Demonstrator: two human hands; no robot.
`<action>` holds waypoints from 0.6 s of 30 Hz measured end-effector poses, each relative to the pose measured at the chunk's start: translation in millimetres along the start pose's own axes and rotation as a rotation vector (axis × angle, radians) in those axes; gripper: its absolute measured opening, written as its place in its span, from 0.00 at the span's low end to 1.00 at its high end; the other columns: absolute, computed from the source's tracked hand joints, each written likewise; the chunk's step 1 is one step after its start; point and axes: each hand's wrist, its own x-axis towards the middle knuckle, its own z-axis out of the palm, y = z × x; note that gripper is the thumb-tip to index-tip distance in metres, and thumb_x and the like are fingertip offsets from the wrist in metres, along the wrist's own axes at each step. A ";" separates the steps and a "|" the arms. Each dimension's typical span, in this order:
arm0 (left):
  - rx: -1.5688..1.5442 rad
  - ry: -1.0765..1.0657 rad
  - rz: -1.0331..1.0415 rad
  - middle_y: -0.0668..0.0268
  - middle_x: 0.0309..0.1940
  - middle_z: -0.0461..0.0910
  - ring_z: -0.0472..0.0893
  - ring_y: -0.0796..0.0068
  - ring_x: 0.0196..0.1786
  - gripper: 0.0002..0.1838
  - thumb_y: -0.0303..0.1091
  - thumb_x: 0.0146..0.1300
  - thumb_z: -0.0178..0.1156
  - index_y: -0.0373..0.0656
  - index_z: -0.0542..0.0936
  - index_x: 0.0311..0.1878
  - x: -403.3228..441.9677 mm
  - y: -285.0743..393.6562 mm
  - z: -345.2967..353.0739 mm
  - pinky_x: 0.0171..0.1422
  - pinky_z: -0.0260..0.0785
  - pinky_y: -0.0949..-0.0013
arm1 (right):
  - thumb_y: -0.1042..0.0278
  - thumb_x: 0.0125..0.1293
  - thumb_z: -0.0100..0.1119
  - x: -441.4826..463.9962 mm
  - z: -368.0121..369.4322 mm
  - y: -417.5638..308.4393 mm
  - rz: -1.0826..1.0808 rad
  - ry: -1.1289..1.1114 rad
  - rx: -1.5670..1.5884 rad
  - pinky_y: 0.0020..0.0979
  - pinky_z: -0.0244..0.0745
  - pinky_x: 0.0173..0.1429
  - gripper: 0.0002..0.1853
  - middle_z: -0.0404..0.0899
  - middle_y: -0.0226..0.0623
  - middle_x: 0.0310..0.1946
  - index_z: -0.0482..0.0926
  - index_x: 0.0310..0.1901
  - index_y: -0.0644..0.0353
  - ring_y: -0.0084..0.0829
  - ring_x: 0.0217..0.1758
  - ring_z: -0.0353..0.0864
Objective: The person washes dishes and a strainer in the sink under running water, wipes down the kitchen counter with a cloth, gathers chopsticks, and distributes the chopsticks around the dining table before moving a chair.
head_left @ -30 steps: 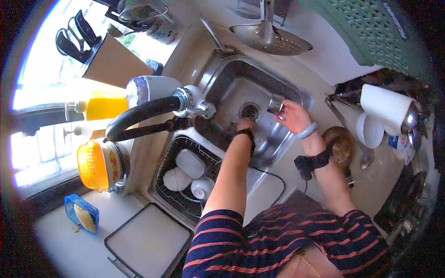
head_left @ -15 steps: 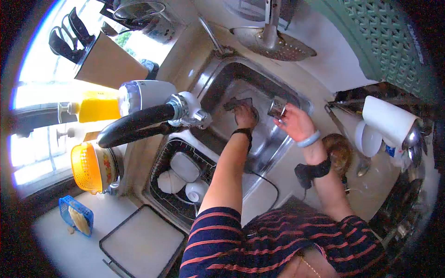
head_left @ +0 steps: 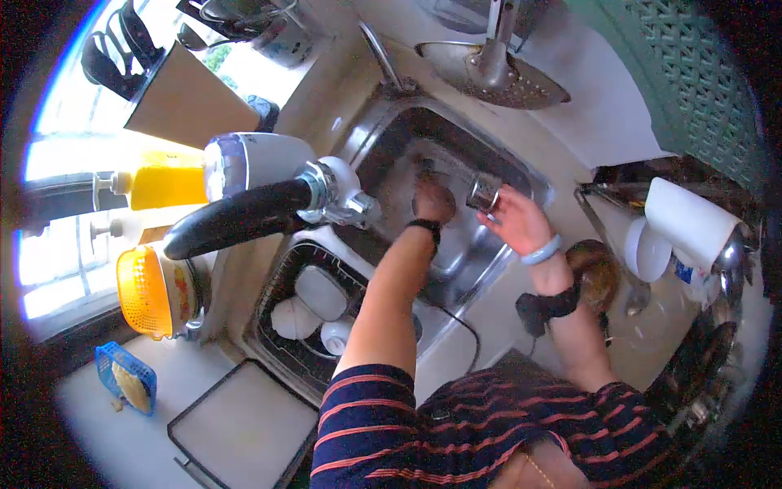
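My left hand is down in the steel sink, closed over what looks like a dark cloth. Its fingers are blurred and partly hidden, and a dark strap circles the wrist. To its right, above the sink's right side, my right hand grips a small shiny metal cylinder, with the fingertips at its right side. The cylinder is tilted, and its surface looks patterned or perforated. A pale band and a dark band are on the right wrist and forearm.
A tap with a black handle juts in at the left. Below it, a black dish rack holds white dishes. A large skimmer hangs behind the sink. On the right counter are a brown round object and a white bowl.
My left hand has shifted slightly over the sink floor, and the dark cloth shows less. The metal cylinder stays in my right hand, turned a little. The whole view has shifted slightly.
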 end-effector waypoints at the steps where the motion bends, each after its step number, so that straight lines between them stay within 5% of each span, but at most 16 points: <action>1: -0.049 -0.034 -0.062 0.55 0.60 0.60 0.61 0.64 0.61 0.24 0.40 0.59 0.43 0.39 0.65 0.57 -1.1 -7.8 9.9 0.63 0.51 0.56 | 0.67 0.59 0.49 0.2 1.2 -1.5 -0.001 -0.034 0.001 0.38 0.68 0.51 0.10 0.74 0.35 0.42 0.71 0.43 0.55 0.32 0.47 0.72; 7: -0.432 -0.211 -0.420 0.62 0.56 0.68 0.67 0.58 0.58 0.22 0.46 0.59 0.43 0.47 0.72 0.53 0.2 -38.0 82.0 0.59 0.56 0.52 | 0.67 0.58 0.51 0.5 4.5 -4.4 -0.060 -0.043 -0.017 0.35 0.69 0.48 0.09 0.75 0.33 0.39 0.71 0.41 0.55 0.30 0.44 0.73; 9: -0.264 -0.467 -0.013 0.61 0.56 0.68 0.66 0.56 0.59 0.22 0.46 0.59 0.43 0.46 0.72 0.53 -29.9 0.2 57.4 0.60 0.56 0.52 | 0.66 0.57 0.52 -1.1 4.6 -1.1 -0.082 0.022 -0.013 0.34 0.70 0.44 0.08 0.76 0.33 0.38 0.72 0.39 0.54 0.30 0.42 0.73; 11: -0.286 -0.296 0.003 0.55 0.51 0.71 0.70 0.54 0.54 0.21 0.44 0.58 0.45 0.42 0.74 0.49 -51.5 33.6 31.7 0.56 0.60 0.52 | 0.65 0.57 0.52 2.0 4.4 -2.0 -0.044 0.015 -0.030 0.33 0.70 0.45 0.08 0.75 0.32 0.38 0.71 0.39 0.53 0.30 0.42 0.73; 13: -0.193 0.605 0.390 0.58 0.54 0.68 0.67 0.60 0.56 0.21 0.40 0.56 0.48 0.42 0.69 0.52 55.2 37.9 166.5 0.60 0.56 0.61 | 0.66 0.57 0.52 1.5 6.3 -1.4 -0.050 0.008 -0.030 0.34 0.71 0.45 0.08 0.75 0.32 0.38 0.71 0.39 0.53 0.30 0.42 0.73; 14: -0.476 0.362 0.531 0.56 0.60 0.60 0.59 0.60 0.61 0.23 0.39 0.58 0.46 0.40 0.64 0.56 54.6 43.3 133.0 0.64 0.51 0.61 | 0.66 0.57 0.52 -0.2 6.5 -1.0 -0.059 0.003 -0.026 0.34 0.71 0.46 0.07 0.75 0.32 0.38 0.71 0.39 0.53 0.29 0.43 0.73; 15: -0.794 0.616 0.495 0.52 0.52 0.67 0.65 0.57 0.55 0.23 0.41 0.56 0.45 0.35 0.71 0.50 117.5 39.3 183.4 0.60 0.51 0.55 | 0.66 0.57 0.52 -1.2 6.5 -2.2 -0.061 0.006 -0.028 0.34 0.71 0.46 0.07 0.75 0.32 0.38 0.71 0.39 0.53 0.29 0.43 0.73; 17: 0.355 0.672 -0.098 0.52 0.52 0.67 0.65 0.57 0.55 0.24 0.43 0.57 0.44 0.37 0.70 0.52 39.6 23.3 58.6 0.60 0.50 0.54 | 0.66 0.57 0.52 -1.9 6.8 -6.5 -0.060 0.032 -0.046 0.35 0.71 0.47 0.07 0.74 0.31 0.38 0.71 0.38 0.53 0.29 0.42 0.72; 18: 0.221 0.573 -0.169 0.52 0.50 0.69 0.67 0.57 0.54 0.25 0.44 0.56 0.44 0.38 0.70 0.52 33.5 2.4 43.6 0.59 0.53 0.54 | 0.66 0.57 0.52 -3.5 6.0 -9.2 -0.063 0.036 -0.048 0.35 0.71 0.47 0.07 0.74 0.31 0.38 0.71 0.38 0.53 0.29 0.42 0.72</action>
